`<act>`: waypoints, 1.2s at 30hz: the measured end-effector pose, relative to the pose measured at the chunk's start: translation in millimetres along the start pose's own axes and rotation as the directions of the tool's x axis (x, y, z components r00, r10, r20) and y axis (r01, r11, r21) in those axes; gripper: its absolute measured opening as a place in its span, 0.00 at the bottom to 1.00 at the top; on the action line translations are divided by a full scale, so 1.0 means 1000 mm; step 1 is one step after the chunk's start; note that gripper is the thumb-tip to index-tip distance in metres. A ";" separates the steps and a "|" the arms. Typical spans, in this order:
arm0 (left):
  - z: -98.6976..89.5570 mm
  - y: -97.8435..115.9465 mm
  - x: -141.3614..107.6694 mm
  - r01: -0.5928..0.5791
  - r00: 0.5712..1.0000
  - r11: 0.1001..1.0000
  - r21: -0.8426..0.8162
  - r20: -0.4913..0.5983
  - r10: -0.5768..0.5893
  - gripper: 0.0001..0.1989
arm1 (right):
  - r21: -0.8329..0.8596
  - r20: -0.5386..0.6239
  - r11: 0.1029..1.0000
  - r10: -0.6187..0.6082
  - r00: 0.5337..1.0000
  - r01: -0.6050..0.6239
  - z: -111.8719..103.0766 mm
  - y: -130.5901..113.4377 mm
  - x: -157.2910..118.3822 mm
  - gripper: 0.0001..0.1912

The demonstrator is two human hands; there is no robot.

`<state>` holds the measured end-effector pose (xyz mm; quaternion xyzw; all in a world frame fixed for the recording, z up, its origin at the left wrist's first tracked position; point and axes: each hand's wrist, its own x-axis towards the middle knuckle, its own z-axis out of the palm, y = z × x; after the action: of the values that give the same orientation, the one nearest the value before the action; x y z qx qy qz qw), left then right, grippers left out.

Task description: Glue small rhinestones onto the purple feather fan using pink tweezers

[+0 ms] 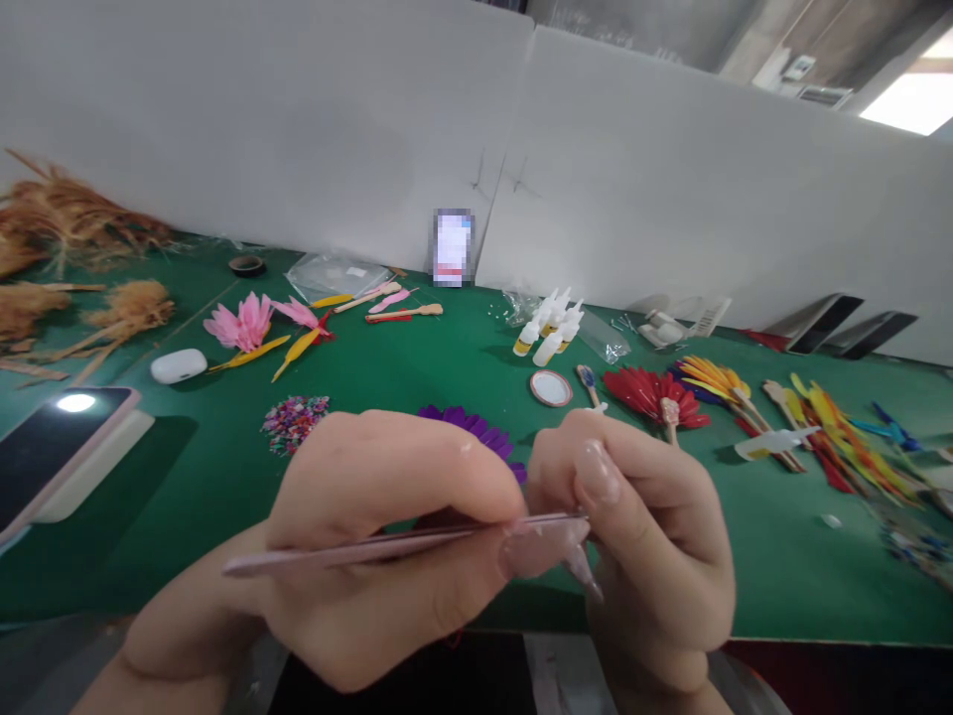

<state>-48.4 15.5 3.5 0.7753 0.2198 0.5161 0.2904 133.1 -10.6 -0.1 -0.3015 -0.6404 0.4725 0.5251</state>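
My left hand [394, 546] is closed in a pinch around slim pink tweezers [335, 558]. Their back end points left and their tips reach toward the other hand. My right hand [640, 536] has its fingers curled and thumb pressed in, right at the tweezer tips; whatever sits between those fingers is too small or hidden to name. Partly covered behind both hands lies a purple petal-like feather piece [483, 432]. A pile of multicoloured small beads or sequins [293, 422] is on the green table [417, 367] just beyond my left hand.
Several white glue bottles [549, 328] stand mid-table, near a round white lid [551, 388]. A red feather fan [655, 397] and yellow feathers [715, 377] lie right. Pink feathers [242, 323], a white case [179, 366] and a phone [60, 447] are left. A white partition [298, 119] stands behind.
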 end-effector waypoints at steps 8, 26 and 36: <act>0.003 -0.012 0.013 0.450 0.892 0.697 -0.558 0.318 -0.321 0.11 | 0.114 0.066 0.992 0.051 0.997 -0.058 -0.001 0.001 -0.002 0.19; 0.021 -0.030 0.015 0.574 0.811 0.308 -0.759 0.473 -0.346 0.15 | 0.216 0.139 0.975 0.011 0.990 -0.042 -0.001 0.006 0.000 0.16; 0.004 -0.008 0.006 0.150 0.986 0.941 -0.304 -0.031 -0.167 0.13 | 0.274 0.080 0.958 0.067 0.995 -0.086 0.003 0.003 0.001 0.20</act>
<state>-42.4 25.0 0.9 0.6872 0.2085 0.5401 0.4389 129.1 -9.1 -2.5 -0.2331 -0.5738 0.5876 0.5208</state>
